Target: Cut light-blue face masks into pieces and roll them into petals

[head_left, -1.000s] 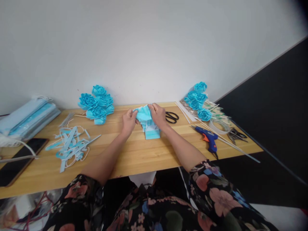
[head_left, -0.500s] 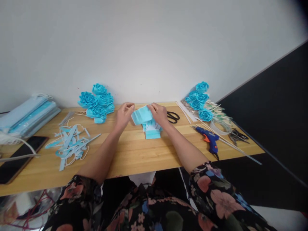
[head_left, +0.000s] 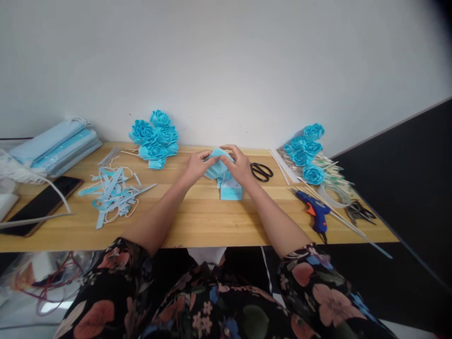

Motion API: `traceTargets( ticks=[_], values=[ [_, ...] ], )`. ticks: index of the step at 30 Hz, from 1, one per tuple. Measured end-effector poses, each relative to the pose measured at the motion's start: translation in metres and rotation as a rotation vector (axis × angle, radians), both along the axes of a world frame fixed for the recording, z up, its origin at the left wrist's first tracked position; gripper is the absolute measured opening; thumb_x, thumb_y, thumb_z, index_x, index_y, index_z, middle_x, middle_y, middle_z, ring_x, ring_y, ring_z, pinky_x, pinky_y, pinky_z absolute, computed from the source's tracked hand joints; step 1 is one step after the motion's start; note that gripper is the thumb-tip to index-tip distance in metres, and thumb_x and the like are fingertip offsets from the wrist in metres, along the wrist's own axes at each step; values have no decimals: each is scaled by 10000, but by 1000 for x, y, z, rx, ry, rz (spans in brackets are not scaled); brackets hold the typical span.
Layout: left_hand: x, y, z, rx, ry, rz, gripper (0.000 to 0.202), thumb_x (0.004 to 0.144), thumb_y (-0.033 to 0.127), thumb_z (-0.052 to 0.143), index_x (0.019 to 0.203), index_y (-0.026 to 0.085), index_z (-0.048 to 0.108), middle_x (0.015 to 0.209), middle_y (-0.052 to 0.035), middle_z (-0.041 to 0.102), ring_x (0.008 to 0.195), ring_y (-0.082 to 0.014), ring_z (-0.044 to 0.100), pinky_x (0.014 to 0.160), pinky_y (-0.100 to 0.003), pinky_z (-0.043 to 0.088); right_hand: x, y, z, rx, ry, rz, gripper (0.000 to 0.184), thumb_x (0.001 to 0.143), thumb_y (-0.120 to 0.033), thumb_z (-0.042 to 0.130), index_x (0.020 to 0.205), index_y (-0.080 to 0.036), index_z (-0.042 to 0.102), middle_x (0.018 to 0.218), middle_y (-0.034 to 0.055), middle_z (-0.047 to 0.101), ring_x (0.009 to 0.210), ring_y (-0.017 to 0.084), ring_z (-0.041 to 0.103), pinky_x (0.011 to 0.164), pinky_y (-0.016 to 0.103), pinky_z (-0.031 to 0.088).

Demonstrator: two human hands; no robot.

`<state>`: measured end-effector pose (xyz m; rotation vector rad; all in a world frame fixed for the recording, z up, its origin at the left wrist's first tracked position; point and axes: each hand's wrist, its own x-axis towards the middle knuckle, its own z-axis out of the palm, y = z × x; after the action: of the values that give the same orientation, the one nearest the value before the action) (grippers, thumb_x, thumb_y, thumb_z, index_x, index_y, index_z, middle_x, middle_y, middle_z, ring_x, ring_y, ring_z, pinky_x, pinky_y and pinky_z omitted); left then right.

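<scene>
Green marks on the packet of sticks (head_left: 337, 178) at far right; too small to read. Half a second back the blue cloth (head_left: 213, 171) was spread flat, left hand (head_left: 197, 166) loose at its edge; now it bows up between both hands. View has swung a little too: flowers (head_left: 154, 136) and scissors (head_left: 262, 172) sit farther right in the picture. Left hand and right hand (head_left: 239, 165) both pinch the cloth, thumbs on the near side. Cloth lies between them, partly covering a pile of similar pieces (head_left: 231, 193) on the bench (head_left: 208, 226). Scissors just beside right hand.
</scene>
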<state>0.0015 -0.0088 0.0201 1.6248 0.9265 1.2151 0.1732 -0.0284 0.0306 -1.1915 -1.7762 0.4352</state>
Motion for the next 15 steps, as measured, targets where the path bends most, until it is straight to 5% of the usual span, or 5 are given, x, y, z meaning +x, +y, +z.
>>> traceTargets(
  ticks=[7, 15],
  values=[
    [6, 3, -9, -200, -455, -16, 341, 676, 454, 779, 808, 164, 660, 729, 4, 654, 699, -133, 598, 697, -258, 469, -9, 9, -14, -261, 237, 206, 415, 794, -481, 642, 1061, -170, 708, 1038, 59, 742, 933, 223, 667, 849, 341, 501],
    [7, 6, -12, -260, -548, 31, 379, 683, 504, 781, 753, 169, 618, 677, 11, 613, 651, -124, 568, 603, -234, 433, -15, 8, -23, -322, 24, 65, 258, 777, -389, 602, 800, -145, 681, 760, 24, 681, 699, 169, 600, 673, 276, 449]
  ],
)
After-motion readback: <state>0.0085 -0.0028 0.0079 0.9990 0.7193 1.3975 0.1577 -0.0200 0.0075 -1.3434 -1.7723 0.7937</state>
